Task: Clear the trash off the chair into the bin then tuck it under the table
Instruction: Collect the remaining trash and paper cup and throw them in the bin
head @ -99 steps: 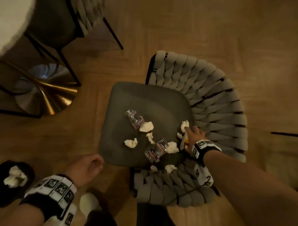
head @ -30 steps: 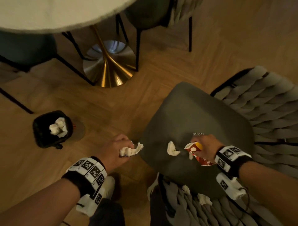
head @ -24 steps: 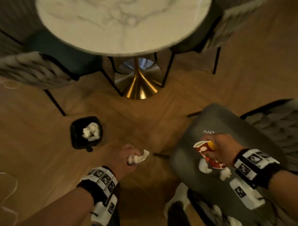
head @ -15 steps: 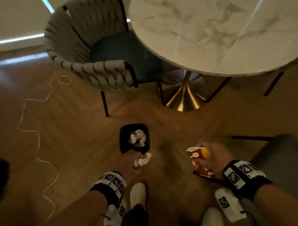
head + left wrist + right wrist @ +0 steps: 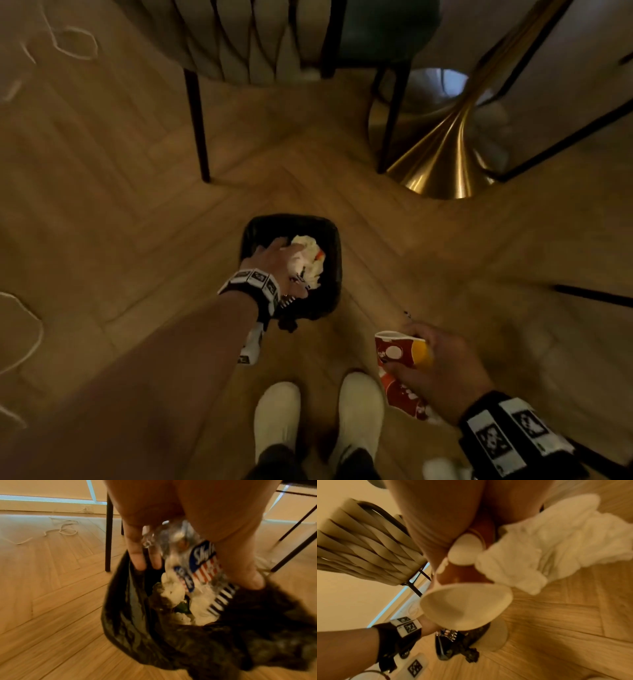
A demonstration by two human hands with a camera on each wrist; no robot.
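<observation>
Trash over bin [image 5: 291,222]: light, crushable.
Wrapper [image 5: 197,561] loosely released by left hand [image 5: 274,263]; cup [image 5: 397,353] and tissue [image 5: 556,547] gripped by right hand [image 5: 442,370].

Head view looks steeply down from above at the floor, both forearms and the bin [image 5: 291,222] in frame. Left wrist view sits close over the bin's [image 5: 154,635] mouth, angled down along the fingers. Right wrist view looks along its hand toward the floor — the bin [image 5: 453,646] appears in all three.
</observation>
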